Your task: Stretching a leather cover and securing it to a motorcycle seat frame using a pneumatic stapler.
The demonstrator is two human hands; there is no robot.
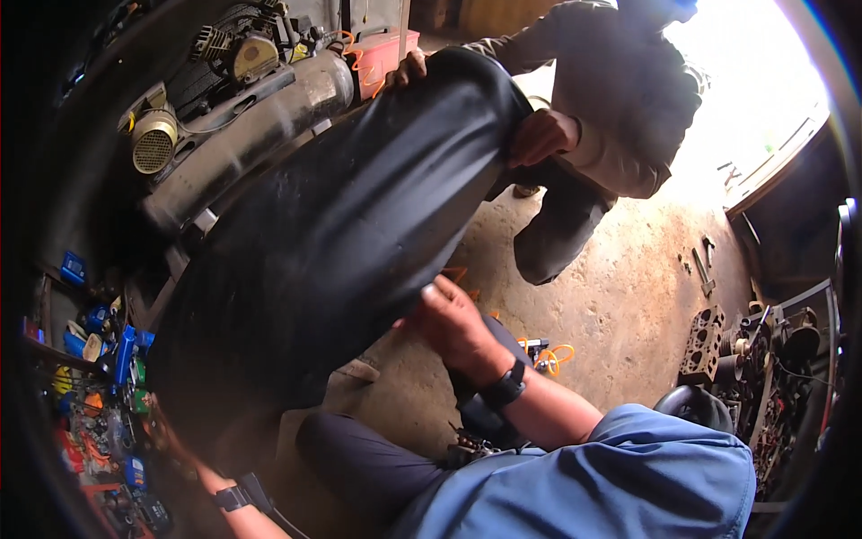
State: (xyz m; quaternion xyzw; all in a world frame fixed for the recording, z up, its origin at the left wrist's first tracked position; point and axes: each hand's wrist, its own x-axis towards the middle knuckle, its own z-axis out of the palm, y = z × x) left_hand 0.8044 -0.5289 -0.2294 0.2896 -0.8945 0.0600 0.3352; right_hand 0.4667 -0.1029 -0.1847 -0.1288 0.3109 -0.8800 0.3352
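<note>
Black cover (350, 198) is slanting over the floor (620, 260): the right hand (449, 331) is pinching its near edge, the left hand (169, 433) is showing too blurred to tell, a co-worker's hands (544, 136) are clasping the far end. Both are apparently steadying it; shifting it would be demanding matched grips.

I'm seeing solid black on the sheet (314, 211), plain blue on the shirt (584, 485), bright orange on the hose (554, 363), pinkish red on the box (392, 57)!
</note>
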